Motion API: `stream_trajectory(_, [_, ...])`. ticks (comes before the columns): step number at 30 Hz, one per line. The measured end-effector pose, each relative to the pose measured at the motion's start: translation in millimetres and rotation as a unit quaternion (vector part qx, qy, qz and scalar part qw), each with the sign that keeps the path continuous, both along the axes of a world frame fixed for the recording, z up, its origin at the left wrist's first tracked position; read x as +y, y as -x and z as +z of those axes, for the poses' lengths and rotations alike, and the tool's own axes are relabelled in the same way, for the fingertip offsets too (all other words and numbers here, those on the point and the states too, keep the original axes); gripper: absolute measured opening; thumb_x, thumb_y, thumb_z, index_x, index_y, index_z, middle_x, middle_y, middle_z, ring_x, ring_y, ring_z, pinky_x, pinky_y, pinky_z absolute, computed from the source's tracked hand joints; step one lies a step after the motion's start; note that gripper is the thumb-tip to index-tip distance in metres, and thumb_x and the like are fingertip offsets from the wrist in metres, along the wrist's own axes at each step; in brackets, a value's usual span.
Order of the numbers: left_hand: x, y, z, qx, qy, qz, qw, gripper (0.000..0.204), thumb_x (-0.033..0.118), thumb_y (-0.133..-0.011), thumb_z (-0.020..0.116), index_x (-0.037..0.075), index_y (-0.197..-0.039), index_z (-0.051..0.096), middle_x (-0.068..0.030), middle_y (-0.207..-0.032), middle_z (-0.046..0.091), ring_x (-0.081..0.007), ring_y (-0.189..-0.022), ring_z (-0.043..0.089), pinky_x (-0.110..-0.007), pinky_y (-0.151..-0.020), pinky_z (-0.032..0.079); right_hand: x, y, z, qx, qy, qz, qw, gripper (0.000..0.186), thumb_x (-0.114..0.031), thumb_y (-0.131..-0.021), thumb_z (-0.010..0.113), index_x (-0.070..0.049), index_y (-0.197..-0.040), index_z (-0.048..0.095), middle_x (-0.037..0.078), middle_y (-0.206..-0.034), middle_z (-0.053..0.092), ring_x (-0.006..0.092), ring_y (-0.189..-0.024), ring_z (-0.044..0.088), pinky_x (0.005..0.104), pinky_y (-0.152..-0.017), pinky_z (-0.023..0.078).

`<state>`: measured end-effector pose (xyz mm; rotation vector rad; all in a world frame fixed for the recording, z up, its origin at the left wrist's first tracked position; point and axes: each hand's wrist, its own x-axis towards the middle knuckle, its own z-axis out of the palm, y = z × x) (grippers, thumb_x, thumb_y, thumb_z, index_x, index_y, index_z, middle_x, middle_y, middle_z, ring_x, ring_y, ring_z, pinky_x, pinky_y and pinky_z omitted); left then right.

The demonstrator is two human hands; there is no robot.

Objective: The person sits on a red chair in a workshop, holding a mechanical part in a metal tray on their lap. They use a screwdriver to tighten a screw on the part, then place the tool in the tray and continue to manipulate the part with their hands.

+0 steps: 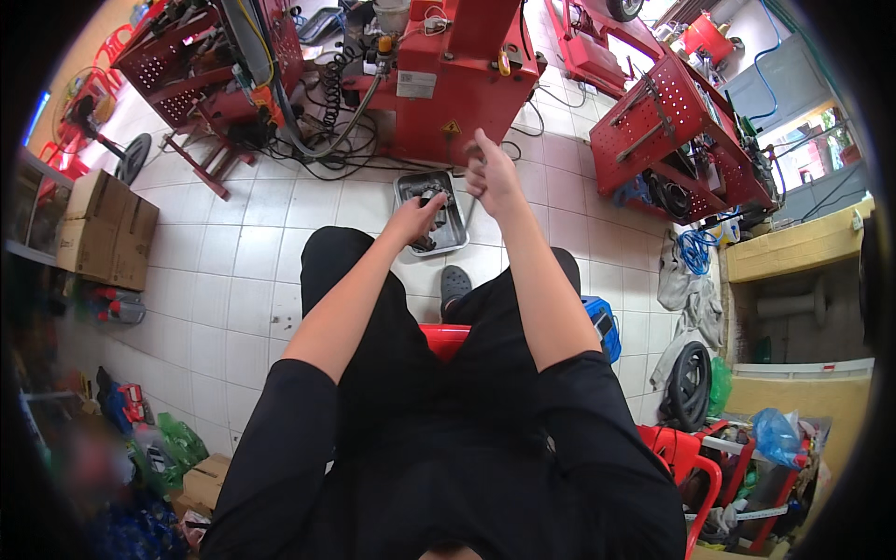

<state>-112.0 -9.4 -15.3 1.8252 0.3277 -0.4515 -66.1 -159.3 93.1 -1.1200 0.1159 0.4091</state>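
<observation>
Between my feet on the tiles lies a shallow grey metal tray [457,245] with several dark and metallic parts in it. Over its left side reaches my left hand [413,220], fingers closed round a small black-and-silver part [429,198] whose exact kind I cannot make out. My right hand [495,175] is raised beyond the tray's right edge, apart from it. Its thumb points up and its fingers curl inward; whatever they hold, if anything, is too small to name.
A red machine [434,112] with hoses and cables stands just beyond the tray. Red perforated tool carts stand left [191,79] and right [653,140]. Cardboard boxes [107,229] are at the left; a blue case [602,327] sits beside my right leg.
</observation>
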Motion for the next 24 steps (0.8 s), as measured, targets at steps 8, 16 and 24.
stream_trajectory(8, [8.8,56.5,42.3,-0.195,0.071,0.005,0.978,0.054,0.019,-0.071,0.08,0.002,-0.114,0.052,-0.0076,-0.099,0.065,-0.014,-0.088,0.061,-0.031,-0.079,0.05,-29.8,39.6,-11.0,-0.241,0.166,-0.136,0.946,0.027,-0.029,-0.099,0.041,-0.008,-0.094,0.057,-0.004,-0.064,0.042,0.0032,-0.05,0.034,0.0219,-0.045,0.028])
stream_trajectory(16, [2.1,47.3,48.2,-0.227,0.078,-0.025,0.97,0.069,0.017,-0.066,0.083,0.0,-0.124,0.049,-0.0066,-0.108,0.061,-0.0127,-0.099,0.057,-0.028,-0.09,0.046,-21.1,71.2,71.7,-0.482,0.33,-0.089,0.807,0.015,-0.011,-0.087,0.059,0.003,-0.092,0.063,0.016,-0.084,0.06,0.0287,-0.078,0.058,0.0366,-0.072,0.046])
stream_trajectory(24, [-22.8,49.9,34.9,-0.292,0.123,-0.055,0.947,0.073,0.012,-0.068,0.082,-0.001,-0.129,0.045,-0.0076,-0.108,0.062,-0.0134,-0.096,0.059,-0.029,-0.086,0.049,-20.9,93.3,124.2,-0.523,0.352,-0.129,0.766,0.018,-0.015,-0.089,0.06,0.003,-0.094,0.06,0.014,-0.078,0.058,0.0259,-0.066,0.056,0.0342,-0.062,0.044])
